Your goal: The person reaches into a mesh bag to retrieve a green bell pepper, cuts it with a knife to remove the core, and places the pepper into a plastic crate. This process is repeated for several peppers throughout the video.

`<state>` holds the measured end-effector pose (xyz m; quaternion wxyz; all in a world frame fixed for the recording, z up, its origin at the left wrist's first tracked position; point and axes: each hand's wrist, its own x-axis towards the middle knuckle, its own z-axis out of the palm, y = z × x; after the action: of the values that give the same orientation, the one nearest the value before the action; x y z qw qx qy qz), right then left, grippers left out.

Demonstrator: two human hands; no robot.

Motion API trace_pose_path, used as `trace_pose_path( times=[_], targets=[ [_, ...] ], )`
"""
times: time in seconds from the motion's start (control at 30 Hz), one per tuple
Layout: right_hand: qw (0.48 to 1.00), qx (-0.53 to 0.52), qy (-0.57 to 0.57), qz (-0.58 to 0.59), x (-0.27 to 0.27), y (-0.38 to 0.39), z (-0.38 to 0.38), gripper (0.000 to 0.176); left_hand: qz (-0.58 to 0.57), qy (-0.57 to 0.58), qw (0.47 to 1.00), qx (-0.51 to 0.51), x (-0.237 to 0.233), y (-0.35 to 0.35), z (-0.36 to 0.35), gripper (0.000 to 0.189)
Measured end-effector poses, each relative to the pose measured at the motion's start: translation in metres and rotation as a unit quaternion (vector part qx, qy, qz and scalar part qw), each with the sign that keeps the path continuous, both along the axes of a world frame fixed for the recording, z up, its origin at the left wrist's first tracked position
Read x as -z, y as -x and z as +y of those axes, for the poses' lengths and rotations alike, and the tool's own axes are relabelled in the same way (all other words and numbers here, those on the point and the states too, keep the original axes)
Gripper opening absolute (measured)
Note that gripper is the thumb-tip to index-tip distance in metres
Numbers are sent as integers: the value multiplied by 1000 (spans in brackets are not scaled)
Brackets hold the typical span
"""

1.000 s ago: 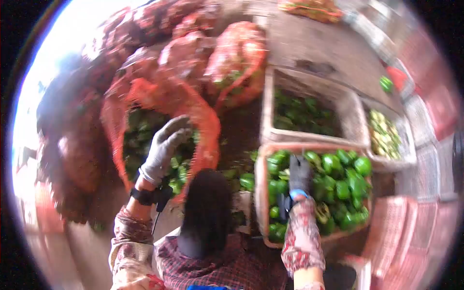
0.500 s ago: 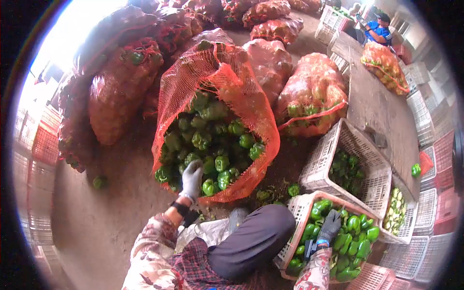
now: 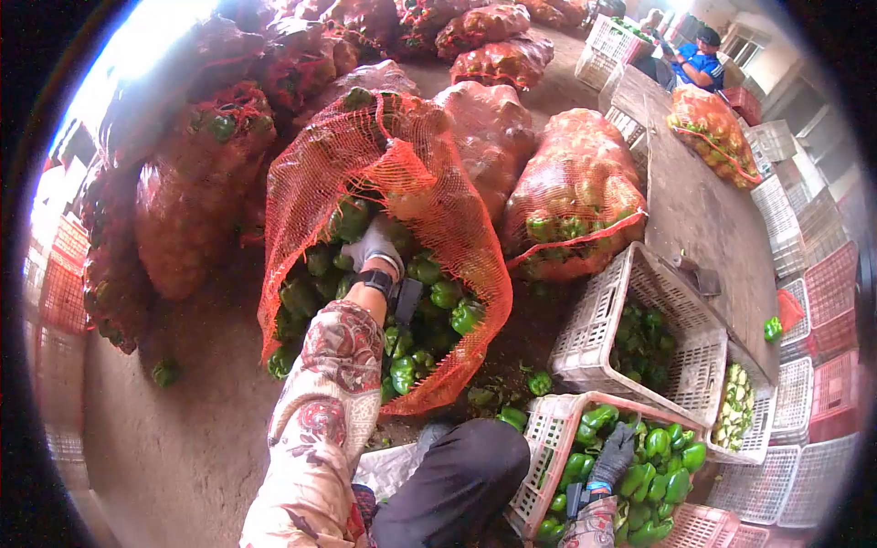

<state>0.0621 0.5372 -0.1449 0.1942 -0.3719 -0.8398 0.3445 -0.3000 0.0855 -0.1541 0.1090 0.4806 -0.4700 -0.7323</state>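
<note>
My left hand [image 3: 377,245], in a pale glove, reaches deep into the open red mesh sack [image 3: 457,210] among green peppers [image 3: 445,293]; its fingers are mostly hidden there. My right hand [image 3: 615,451], in a dark grey glove, rests on the green peppers [image 3: 653,475] in the crate [image 3: 548,447] beside my knee. Its fingers lie over the peppers, and whether they grip one is unclear.
A white crate [image 3: 585,338] of darker green peppers stands behind the near crate. Full mesh sacks [image 3: 577,183] fill the back and left. A wooden board [image 3: 694,210] runs along the right. Far off sits a person in blue [image 3: 700,68]. A loose pepper [image 3: 540,383] lies on the floor.
My left hand has moved from the front of the sack up and deeper inside it, with the arm stretched out. My right hand stays over the crate. The whole view has shifted slightly.
</note>
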Motion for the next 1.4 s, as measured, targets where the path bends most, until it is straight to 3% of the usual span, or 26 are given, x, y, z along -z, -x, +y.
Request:
trace_pose_path(
  times=[0.1,0.17,0.23,0.3,0.33,0.37,0.43,0.47,0.5,0.57,0.6,0.63,0.67,0.7,0.77,0.83,0.87,0.9,0.97,1.1,1.17,1.23,1.27,1.3,1.37,1.4],
  targets=[
    [1000,1,1,-8,-6,0,-5,32,106,-102,989,-4,26,-21,-9,75],
    [1000,-15,-1,23,2,2,1,30,130,-81,988,-31,-21,-84,23,67],
    [994,-62,-71,46,19,-5,13,31,222,-33,969,103,19,-128,21,67],
    [998,-14,15,-52,-25,-5,-17,34,154,-57,968,191,7,-184,28,64],
    [998,-1,-27,-53,-18,-14,-18,33,191,-70,952,230,-6,-209,30,74],
    [995,-56,58,66,4,-23,-3,32,223,-59,938,259,-15,-230,32,75],
    [929,-38,247,273,59,-25,24,39,276,-12,914,296,-30,-255,31,77],
    [962,-64,144,225,37,-25,11,36,287,-8,895,341,-55,-265,30,80],
    [981,-41,137,132,1,-25,-3,34,329,-3,870,368,-82,-274,31,86],
    [968,-77,134,198,-35,-30,-20,35,397,-67,829,388,-117,-281,41,88],
    [972,-90,134,172,-56,-36,-28,36,426,-90,806,402,-141,-284,49,90],
    [968,-106,144,175,-91,-44,-51,39,431,-104,789,424,-162,-291,59,91],
    [968,-155,180,84,-128,-60,-64,41,435,-121,769,452,-180,-297,71,92],
    [954,-177,181,161,-183,-66,-110,40,438,-140,746,482,-195,-303,85,93],
    [949,-240,153,133,-209,-96,-124,29,416,-134,697,568,-215,-319,112,103],
    [949,-296,13,105,-230,-121,-135,22,431,-96,635,634,-210,-331,143,104],
    [949,-301,-19,91,-234,-131,-136,20,414,-127,611,663,-214,-341,155,97],
    [953,-292,-17,80,-236,-141,-137,21,417,-101,597,678,-201,-345,168,104],
    [970,-241,-2,33,-235,-155,-134,23,410,-145,590,681,-211,-366,184,103],
    [968,-241,4,76,-208,-183,-123,27,422,-147,574,686,-187,-387,203,92],
    [977,-200,41,54,-204,-191,-124,30,453,-51,551,699,-178,-390,211,89],
    [983,-171,43,56,-215,-195,-127,29,405,-139,613,664,-173,-403,223,87],
    [987,-160,-2,1,-189,-203,-127,31,378,-181,640,645,-172,-409,229,86],
    [984,-162,-3,70,-166,-207,-131,33,381,-180,654,628,-177,-412,234,82],
    [975,-165,-138,-49,-121,-224,-135,30,367,-265,669,589,-168,-409,243,79],
    [987,-146,-68,-9,-105,-233,-135,28,375,-271,682,566,-180,-408,249,77]
  ],
)
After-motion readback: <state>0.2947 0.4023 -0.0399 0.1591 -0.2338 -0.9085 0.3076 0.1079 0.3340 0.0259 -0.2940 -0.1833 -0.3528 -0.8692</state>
